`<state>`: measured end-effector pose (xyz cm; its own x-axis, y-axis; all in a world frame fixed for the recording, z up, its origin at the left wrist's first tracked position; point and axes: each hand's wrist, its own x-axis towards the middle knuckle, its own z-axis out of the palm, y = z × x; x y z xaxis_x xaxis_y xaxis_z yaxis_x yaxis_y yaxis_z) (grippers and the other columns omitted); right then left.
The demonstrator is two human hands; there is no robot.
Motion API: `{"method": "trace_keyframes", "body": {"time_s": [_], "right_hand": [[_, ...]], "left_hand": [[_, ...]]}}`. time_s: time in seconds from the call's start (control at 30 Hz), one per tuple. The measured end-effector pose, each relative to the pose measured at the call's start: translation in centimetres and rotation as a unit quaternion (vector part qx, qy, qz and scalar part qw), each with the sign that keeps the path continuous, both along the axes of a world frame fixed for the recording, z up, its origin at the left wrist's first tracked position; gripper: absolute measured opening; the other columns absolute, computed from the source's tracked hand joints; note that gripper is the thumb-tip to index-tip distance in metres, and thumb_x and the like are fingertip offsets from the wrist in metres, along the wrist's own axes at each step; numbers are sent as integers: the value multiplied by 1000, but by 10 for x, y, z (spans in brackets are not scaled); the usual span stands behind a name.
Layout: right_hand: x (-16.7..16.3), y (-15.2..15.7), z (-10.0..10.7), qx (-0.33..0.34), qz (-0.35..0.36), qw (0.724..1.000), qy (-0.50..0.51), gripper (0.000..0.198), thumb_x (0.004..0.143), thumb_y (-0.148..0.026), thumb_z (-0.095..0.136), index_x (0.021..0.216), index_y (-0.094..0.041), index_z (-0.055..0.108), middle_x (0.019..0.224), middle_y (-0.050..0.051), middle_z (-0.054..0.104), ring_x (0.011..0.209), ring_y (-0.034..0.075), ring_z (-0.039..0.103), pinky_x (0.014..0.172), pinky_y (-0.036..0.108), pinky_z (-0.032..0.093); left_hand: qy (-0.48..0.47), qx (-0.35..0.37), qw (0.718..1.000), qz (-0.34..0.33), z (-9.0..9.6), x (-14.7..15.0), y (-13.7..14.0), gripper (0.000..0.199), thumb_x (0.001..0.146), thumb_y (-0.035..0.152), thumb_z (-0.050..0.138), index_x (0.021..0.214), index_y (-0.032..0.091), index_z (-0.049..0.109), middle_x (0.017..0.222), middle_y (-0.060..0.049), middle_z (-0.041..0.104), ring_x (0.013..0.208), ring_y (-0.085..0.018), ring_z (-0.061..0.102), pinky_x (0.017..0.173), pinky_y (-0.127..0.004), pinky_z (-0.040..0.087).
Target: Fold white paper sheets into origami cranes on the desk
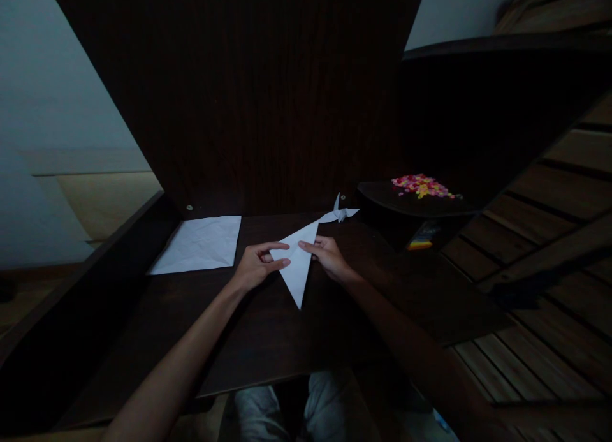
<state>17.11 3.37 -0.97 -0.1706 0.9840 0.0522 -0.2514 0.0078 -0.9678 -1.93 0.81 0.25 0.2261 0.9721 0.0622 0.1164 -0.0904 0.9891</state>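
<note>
A white sheet of paper folded into a triangle (297, 266) is held between my two hands above the dark desk, one corner pointing down toward me. My left hand (253, 265) pinches its left corner, thumb and index finger on the upper face. On the opposite edge, my right hand (329, 256) grips it with the thumb on top and the other fingers behind, partly hidden. Just past the paper's upper right corner lies a small white folded-paper bird (340, 213) with pointed tips.
White paper (198, 243) lies flat on the desk (258, 346) at the left. A corner shelf (382, 196) on the right carries a heap of small pink, red and yellow pieces (423, 185). A tall dark panel (248, 97) rises behind, and a low side wall (90, 289) bounds the left.
</note>
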Motion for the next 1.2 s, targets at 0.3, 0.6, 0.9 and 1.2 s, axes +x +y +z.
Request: {"method": "trace_keyframes", "body": {"time_s": [0.3,0.6,0.9,1.2], "right_hand": [[9,4,6,14,-96,993,65,32,63,-46,75,60,-18,62,56,-1,58,50,10,52,47,22,42],[0,-5,6,-2,54,998,-18,41,58,-39,80,91,-19,64,73,1,69,59,14,62,53,24,48],[4,-1,0,27,106,990,-83,29,57,-29,82,75,-14,65,58,-2,62,47,10,56,46,23,45],[3,-1,-2,15,136,989,-48,33,62,-33,78,85,-15,63,60,-1,65,45,12,58,43,23,47]], "left_hand": [[77,-15,990,-114,7,-6,1,53,60,38,80,105,12,70,40,9,35,39,-4,21,41,-21,11],[19,10,1000,-17,4,-2,0,65,58,36,80,117,12,65,40,12,27,40,-3,15,41,-20,9],[-53,67,981,176,2,-14,11,66,59,35,81,118,12,64,40,11,31,39,-3,20,39,-19,13],[-114,14,985,129,2,-11,13,53,61,38,79,107,12,70,81,-7,71,64,-15,60,57,-26,51]]}}
